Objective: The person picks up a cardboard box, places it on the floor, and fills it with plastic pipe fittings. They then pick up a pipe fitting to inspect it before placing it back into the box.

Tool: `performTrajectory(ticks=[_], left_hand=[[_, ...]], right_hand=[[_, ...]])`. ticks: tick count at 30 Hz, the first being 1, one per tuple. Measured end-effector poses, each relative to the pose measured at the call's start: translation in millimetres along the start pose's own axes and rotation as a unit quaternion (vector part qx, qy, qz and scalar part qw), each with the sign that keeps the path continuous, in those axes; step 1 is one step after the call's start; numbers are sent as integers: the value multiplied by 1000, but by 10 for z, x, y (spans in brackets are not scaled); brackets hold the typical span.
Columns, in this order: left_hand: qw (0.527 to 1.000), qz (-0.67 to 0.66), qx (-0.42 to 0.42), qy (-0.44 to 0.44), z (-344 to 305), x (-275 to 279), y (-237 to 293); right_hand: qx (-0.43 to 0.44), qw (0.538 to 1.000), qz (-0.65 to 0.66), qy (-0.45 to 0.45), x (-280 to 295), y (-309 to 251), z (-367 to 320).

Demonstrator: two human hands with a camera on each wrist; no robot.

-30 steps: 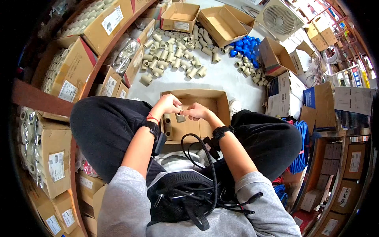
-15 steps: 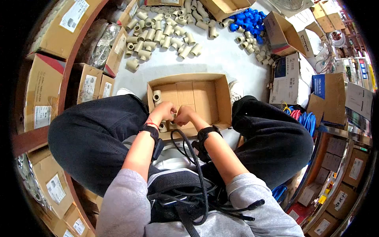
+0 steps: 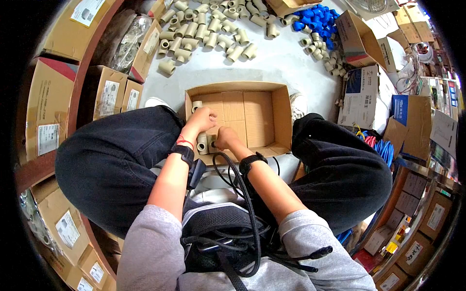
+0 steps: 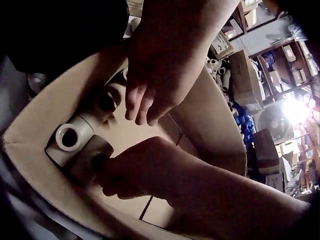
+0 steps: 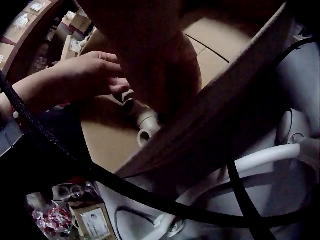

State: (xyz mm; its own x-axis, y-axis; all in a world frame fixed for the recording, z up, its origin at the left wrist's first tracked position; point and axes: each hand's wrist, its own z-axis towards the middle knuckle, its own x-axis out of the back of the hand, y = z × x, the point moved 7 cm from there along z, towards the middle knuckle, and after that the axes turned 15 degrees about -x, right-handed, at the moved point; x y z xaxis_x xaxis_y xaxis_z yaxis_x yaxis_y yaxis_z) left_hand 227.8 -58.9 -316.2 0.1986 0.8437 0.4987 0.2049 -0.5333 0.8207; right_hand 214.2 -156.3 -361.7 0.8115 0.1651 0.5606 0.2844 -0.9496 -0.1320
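Right hand (image 3: 228, 138) grips 1 pipe fitting (image 3: 211, 142) in the carton (image 3: 259, 111).
Mid-frame in the head view, the pipe fitting sits left of the right hand's fingers; the left hand (image 3: 201, 120), loosely curled and empty, hovers above.

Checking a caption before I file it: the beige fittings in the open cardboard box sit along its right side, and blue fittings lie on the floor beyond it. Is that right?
One side is wrong: the head view shows the beige fittings along the left side of the open cardboard box. Blue fittings do lie on the floor beyond it.
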Motion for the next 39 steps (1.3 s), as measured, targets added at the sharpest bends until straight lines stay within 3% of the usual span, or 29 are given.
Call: performTrajectory(ticks=[16,19,22,25,28,31,39], left_hand=[[999,-39,18,25,-10,39,1],[998,-47,16,28,-9,39,7],[999,-17,7,26,-1,59,32],[999,-15,-3,31,7,46,-4],[999,-24,-1,34,-1,51,2],[999,-26,6,28,-2,50,4],[999,-28,11,28,-1,46,-15]], right_hand=[[22,999,32,23,44,-57,-85],[-29,991,119,-48,-49,35,-20],[-1,986,154,-70,32,25,-93],[88,983,161,26,157,-73,-145],[102,988,109,30,179,-102,-185],[45,987,131,-79,72,-47,-180],[66,987,149,-4,-10,-40,-28]])
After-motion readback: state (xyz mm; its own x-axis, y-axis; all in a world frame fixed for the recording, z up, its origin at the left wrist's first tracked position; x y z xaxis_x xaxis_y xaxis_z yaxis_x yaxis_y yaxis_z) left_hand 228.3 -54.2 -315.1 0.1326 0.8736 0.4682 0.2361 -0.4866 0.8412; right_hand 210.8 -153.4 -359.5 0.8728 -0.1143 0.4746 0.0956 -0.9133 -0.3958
